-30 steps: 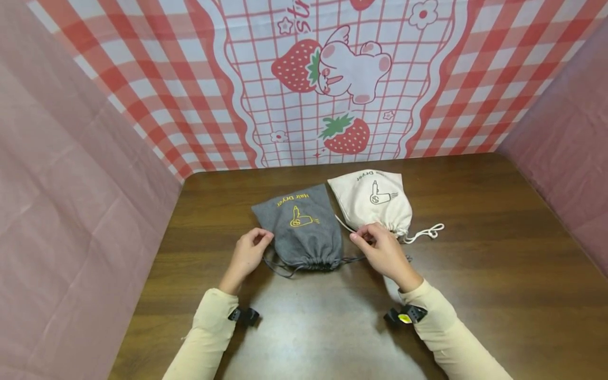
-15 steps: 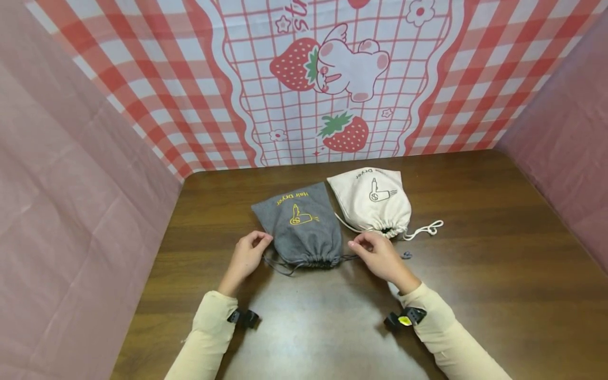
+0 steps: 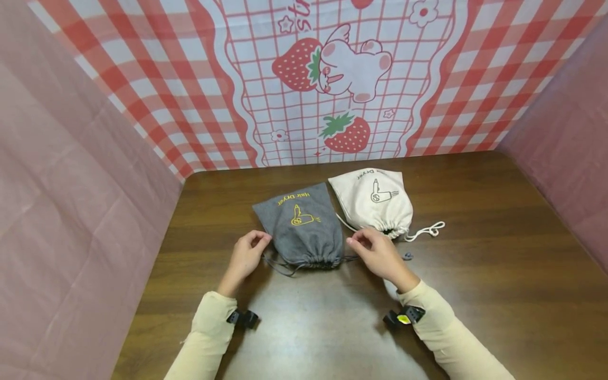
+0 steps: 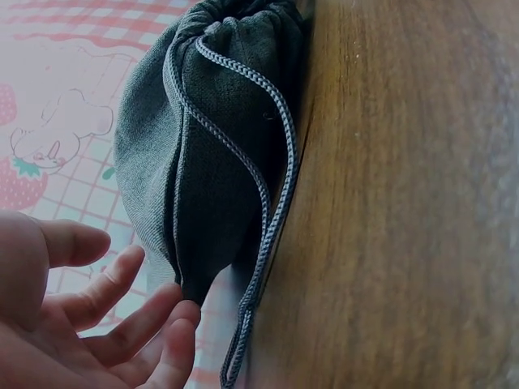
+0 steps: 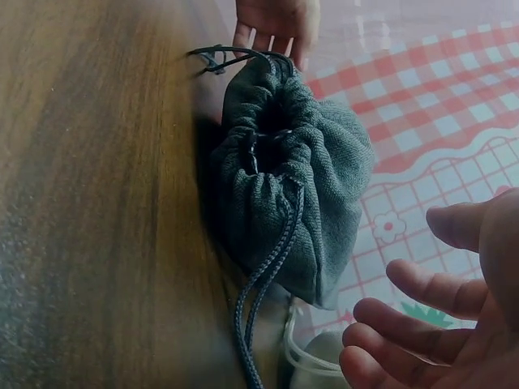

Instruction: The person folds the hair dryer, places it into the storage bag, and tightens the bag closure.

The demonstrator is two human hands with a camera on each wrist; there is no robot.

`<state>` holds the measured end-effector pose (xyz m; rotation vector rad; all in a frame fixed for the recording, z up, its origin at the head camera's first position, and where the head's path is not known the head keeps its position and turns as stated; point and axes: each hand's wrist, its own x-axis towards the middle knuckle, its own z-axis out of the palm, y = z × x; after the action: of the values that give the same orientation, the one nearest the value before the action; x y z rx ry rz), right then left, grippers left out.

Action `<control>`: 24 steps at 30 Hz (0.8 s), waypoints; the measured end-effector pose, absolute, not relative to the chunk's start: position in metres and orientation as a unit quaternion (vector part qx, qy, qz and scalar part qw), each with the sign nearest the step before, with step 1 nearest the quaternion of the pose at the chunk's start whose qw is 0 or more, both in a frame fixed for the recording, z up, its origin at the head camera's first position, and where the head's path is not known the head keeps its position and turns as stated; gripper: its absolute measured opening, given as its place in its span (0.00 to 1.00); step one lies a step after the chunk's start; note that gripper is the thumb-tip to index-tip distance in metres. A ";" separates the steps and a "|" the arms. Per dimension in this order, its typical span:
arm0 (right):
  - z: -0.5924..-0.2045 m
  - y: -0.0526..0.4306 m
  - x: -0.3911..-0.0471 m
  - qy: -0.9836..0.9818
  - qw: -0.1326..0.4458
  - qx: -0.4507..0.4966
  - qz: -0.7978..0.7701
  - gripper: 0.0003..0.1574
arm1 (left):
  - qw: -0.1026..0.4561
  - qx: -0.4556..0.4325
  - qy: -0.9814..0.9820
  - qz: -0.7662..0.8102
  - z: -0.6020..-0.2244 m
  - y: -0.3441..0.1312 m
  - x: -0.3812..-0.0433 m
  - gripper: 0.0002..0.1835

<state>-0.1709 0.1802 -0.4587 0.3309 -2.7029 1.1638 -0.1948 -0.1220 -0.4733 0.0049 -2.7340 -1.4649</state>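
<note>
A grey drawstring bag with a yellow hair dryer print lies on the table, its gathered mouth towards the person. Its cords trail from both sides of the mouth. My left hand is at the bag's left edge, fingers loosely bent and thumb apart; in the left wrist view the fingertips are at the lower seam, seemingly touching it. My right hand hovers right of the bag, fingers spread and holding nothing in the right wrist view. The mouth is partly open with a dark inside; the contents are hidden.
Behind the right hand lies a cream drawstring bag with a dark hair dryer print, its white cord stretching right. The brown wooden table meets a red checked cloth at the back. Pink cloths hang at both sides.
My right hand has drawn back slightly towards the person, uncovering the cream bag's dark mouth. The left hand and both bags have stayed nearly still.
</note>
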 end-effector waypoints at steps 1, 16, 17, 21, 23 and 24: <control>-0.458 0.180 -0.171 -0.909 0.094 0.111 0.390 0.09 | 0.023 0.002 -0.883 -0.470 -0.472 -0.122 -0.195 0.10; -0.453 0.180 -0.169 -0.914 0.115 0.102 0.374 0.10 | 0.042 -0.003 -0.895 -0.443 -0.463 -0.114 -0.193 0.10; -0.452 0.180 -0.168 -0.915 0.117 0.102 0.373 0.10 | 0.043 -0.004 -0.895 -0.443 -0.462 -0.114 -0.193 0.10; -0.451 0.179 -0.167 -0.917 0.124 0.102 0.364 0.10 | 0.045 -0.003 -0.894 -0.446 -0.460 -0.111 -0.194 0.10; -0.451 0.178 -0.167 -0.918 0.126 0.105 0.362 0.11 | 0.049 -0.007 -0.895 -0.444 -0.460 -0.110 -0.194 0.10; -0.451 0.177 -0.167 -0.918 0.127 0.107 0.360 0.12 | 0.052 -0.010 -0.895 -0.443 -0.460 -0.110 -0.194 0.10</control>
<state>-0.1666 0.1774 -0.4510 0.3101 -2.6724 1.0492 -0.1939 -0.1098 -0.4600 -0.0295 -2.7235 -1.3469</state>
